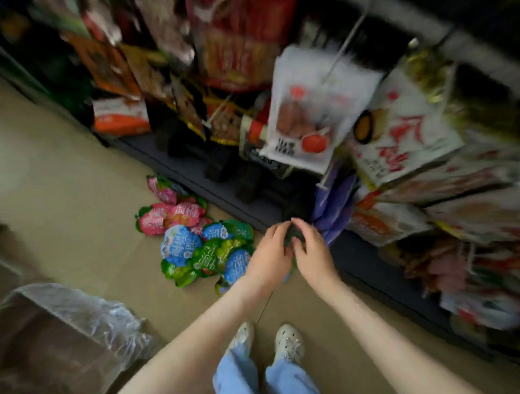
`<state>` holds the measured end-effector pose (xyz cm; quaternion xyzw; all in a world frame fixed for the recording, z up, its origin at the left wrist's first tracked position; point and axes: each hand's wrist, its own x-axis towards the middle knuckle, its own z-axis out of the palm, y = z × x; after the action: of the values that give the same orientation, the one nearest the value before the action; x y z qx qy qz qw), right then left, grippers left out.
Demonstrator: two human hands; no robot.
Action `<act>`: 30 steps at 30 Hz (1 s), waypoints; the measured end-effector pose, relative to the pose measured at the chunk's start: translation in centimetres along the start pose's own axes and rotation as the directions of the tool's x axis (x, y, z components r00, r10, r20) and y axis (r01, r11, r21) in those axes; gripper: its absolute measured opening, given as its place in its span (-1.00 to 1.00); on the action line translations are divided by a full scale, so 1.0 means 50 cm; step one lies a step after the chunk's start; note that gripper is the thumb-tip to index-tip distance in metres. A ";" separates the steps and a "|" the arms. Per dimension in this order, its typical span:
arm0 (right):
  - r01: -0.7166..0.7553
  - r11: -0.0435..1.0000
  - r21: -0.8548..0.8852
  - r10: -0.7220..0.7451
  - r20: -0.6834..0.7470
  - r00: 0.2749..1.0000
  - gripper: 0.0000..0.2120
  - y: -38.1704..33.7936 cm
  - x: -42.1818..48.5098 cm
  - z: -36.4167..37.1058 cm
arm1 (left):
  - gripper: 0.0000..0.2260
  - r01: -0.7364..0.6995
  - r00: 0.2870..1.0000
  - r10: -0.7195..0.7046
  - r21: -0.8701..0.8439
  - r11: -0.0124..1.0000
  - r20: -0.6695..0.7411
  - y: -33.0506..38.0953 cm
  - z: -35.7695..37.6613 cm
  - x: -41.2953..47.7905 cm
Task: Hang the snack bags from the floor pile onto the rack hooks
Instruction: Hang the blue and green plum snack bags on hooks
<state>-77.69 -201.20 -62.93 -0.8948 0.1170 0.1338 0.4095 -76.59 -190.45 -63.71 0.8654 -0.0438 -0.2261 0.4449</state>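
A pile of pink, blue and green snack bags (pixel 195 243) lies on the beige floor beside the rack's dark base. My left hand (pixel 269 255) and my right hand (pixel 314 254) meet in front of the rack, fingers curled toward each other. Between them they pinch a dark green snack bag (pixel 294 240), mostly hidden by the fingers and blurred. Just right of the hands, purple bags (pixel 333 212) hang low on the rack. Higher up, a white hook rod (pixel 347 43) sticks out above a white bag with red fruit (pixel 312 112).
The rack (pixel 253 203) runs diagonally from upper left to lower right, crowded with hanging packets. A cardboard box covered in clear plastic (pixel 66 330) stands at the lower left. My feet in white shoes (pixel 266 338) are on the floor below the hands.
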 end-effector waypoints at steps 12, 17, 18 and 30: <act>0.149 0.983 0.102 -0.086 -0.461 0.883 -0.62 -0.254 -0.255 -0.584 | -0.60 -0.591 0.806 0.587 0.151 0.792 0.074 0.637 -0.121 -0.152; 0.218 0.965 0.145 -0.096 -0.578 0.811 -0.59 -0.206 -0.261 -0.718 | -0.61 -0.657 0.749 0.662 0.165 0.736 0.032 0.774 -0.079 -0.147; 0.210 0.966 0.150 -0.087 -0.578 0.812 -0.56 -0.192 -0.253 -0.739 | -0.59 -0.649 0.753 0.658 0.186 0.738 0.019 0.790 -0.070 -0.134; 0.290 0.902 0.321 -0.051 -0.585 0.809 0.00 -0.025 0.027 -0.869 | -0.32 -0.416 0.871 0.456 0.218 0.883 -0.183 0.826 0.012 0.147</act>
<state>-69.78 -233.75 -35.16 -0.7991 0.1745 -0.2008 0.5391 -65.13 -217.73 -33.98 0.8882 -0.2063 -0.0138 0.4104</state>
